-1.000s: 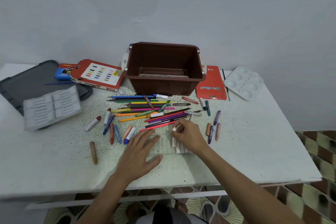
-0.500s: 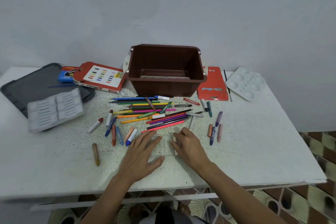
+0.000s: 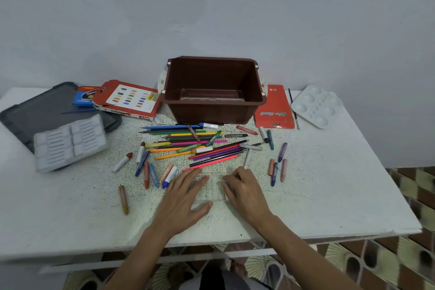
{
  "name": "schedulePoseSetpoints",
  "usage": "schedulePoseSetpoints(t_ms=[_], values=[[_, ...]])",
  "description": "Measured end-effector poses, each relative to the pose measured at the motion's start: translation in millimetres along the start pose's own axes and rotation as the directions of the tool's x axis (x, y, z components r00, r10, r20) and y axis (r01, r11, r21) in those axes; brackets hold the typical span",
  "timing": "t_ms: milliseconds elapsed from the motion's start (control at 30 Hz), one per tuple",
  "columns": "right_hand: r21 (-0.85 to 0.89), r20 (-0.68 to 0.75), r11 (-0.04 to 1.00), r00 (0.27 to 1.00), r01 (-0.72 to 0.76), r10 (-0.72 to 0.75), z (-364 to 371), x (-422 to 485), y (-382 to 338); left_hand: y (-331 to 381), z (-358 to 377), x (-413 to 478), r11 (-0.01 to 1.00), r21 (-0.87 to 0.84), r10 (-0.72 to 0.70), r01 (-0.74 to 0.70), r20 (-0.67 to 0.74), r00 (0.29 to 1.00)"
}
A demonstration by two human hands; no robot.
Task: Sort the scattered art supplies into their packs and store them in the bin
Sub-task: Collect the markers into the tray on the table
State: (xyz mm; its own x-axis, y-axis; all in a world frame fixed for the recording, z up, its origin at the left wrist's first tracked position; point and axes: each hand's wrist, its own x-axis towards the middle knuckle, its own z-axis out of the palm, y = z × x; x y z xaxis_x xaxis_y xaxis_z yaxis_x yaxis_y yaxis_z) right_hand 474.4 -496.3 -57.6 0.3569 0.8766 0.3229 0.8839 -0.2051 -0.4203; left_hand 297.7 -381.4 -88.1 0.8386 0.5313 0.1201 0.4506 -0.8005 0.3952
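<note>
A clear plastic pack lies flat near the table's front edge. My left hand rests flat on its left part with fingers spread. My right hand has its fingers curled over the pack's right end, hiding what lies under them. Behind the hands is a heap of coloured pencils and pens. Crayons lie to the left, and a few more crayons to the right. The brown bin stands at the back with a clear tray inside.
At back left are a red crayon box, a blue box, a dark grey lid and a white moulded insert. A red pencil pack, a brush and a white palette lie right of the bin. One brown crayon lies alone.
The white sticks seen under my right hand a second ago are now covered by it. Both hands have settled onto the clear pack.
</note>
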Motion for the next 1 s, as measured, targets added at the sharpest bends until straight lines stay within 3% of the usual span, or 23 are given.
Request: schedulePoseSetpoints(t_ms=[400, 633, 800, 1000], values=[[-0.136, 0.015, 0.991, 1.000, 0.019, -0.017, 6, 5, 4, 0, 0, 0, 1.000, 0.013, 0.013, -0.013, -0.002, 1.000], [-0.029, 0.039, 0.995, 0.995, 0.094, -0.093, -7, 0, 8, -1, 0, 0, 1.000, 0.002, 0.022, -0.022, -0.017, 1.000], [-0.051, 0.110, 0.990, 0.986, 0.128, -0.122, -16, -9, 20, -1, 2, -1, 1.000, 0.009, 0.026, -0.026, -0.019, 0.999], [-0.034, 0.082, 0.990, 0.988, 0.134, -0.131, -14, -17, 22, -2, 3, -2, 1.000, -0.006, 0.028, -0.028, -0.023, 0.999]])
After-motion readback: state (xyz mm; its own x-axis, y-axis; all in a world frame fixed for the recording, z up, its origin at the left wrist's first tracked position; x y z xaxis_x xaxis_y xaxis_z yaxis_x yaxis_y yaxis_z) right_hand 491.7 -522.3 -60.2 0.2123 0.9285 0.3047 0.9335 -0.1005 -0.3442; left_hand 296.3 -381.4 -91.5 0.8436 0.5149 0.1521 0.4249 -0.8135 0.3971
